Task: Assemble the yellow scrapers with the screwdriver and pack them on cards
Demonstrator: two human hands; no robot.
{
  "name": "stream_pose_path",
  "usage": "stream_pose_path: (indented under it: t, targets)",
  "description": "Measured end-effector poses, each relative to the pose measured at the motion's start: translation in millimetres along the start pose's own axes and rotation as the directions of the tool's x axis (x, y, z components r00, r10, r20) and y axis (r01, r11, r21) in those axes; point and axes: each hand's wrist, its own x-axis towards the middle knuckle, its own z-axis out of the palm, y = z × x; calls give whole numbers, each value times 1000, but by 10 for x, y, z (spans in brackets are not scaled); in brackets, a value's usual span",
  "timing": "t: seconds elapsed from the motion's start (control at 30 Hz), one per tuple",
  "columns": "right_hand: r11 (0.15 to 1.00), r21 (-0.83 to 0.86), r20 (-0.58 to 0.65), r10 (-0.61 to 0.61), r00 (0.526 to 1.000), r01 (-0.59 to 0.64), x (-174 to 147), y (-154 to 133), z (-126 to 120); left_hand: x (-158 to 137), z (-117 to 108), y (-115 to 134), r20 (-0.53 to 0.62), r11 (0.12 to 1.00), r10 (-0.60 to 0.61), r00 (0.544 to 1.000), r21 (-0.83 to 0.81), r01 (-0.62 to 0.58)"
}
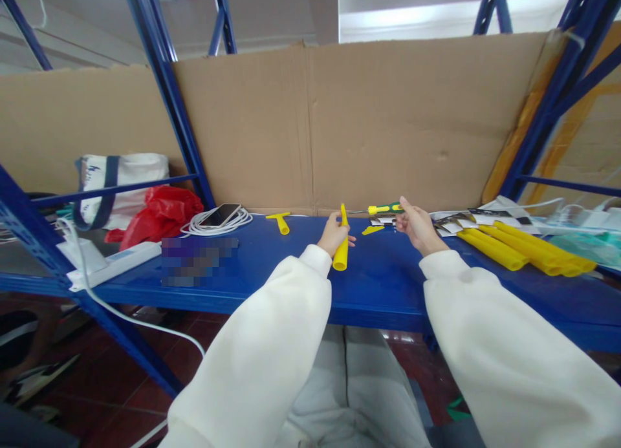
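My left hand (332,234) is closed around a yellow plastic tube-like handle (341,255), whose open round end points towards me. In my right hand (418,228) is a screwdriver (387,209) with a green and yellow grip, pinched near the end of that grip. Its thin shaft points left at the upper part of the yellow handle; whether the tip touches it I cannot tell. Between my hands a small flat yellow piece (372,229) lies on the blue shelf (262,267). Left of them rests a yellow T-shaped part (280,222).
Several yellow tubes (495,246) lie at the right beside papers and plastic bags. To the left are a phone (221,215) on a coiled white cable (204,227), a power strip (119,264) and a red bag (162,212). Cardboard (388,125) walls off the back.
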Motion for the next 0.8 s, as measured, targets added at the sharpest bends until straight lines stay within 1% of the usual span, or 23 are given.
stream_pose_path:
  t: [0.1,0.2,0.37,0.47,0.53,0.6,0.67,0.73,0.8]
  targets:
    - [999,-34,-49,26,998,-27,-2,10,3,2,-2,0,-3,1000,8,1000,10,-8]
    - [997,-58,-72,49,996,-53,-8,25,1,4,0,-9,-6,1000,11,1000,23,-11]
    - [996,-38,-99,73,992,-77,-17,8,3,26,11,-40,-23,999,24,999,41,-23]
    - [995,-10,-161,94,982,-97,-10,-14,-9,57,-4,-45,-87,999,30,996,34,-27]
    - [990,-11,-187,134,973,-139,-3,-9,-18,84,-26,-45,-148,999,30,989,31,-26]
    - [980,-46,-170,182,968,-192,2,21,-18,114,-50,-53,-195,998,51,980,39,-44]
    - [964,-107,-133,228,964,-243,7,75,-9,149,-70,-75,-216,995,91,972,57,-81]
    - [939,-165,-86,290,953,-300,18,144,-5,190,-81,-109,-219,991,121,968,73,-108]
    - [908,-208,-29,365,930,-363,40,216,-18,232,-88,-148,-209,990,132,969,80,-117]
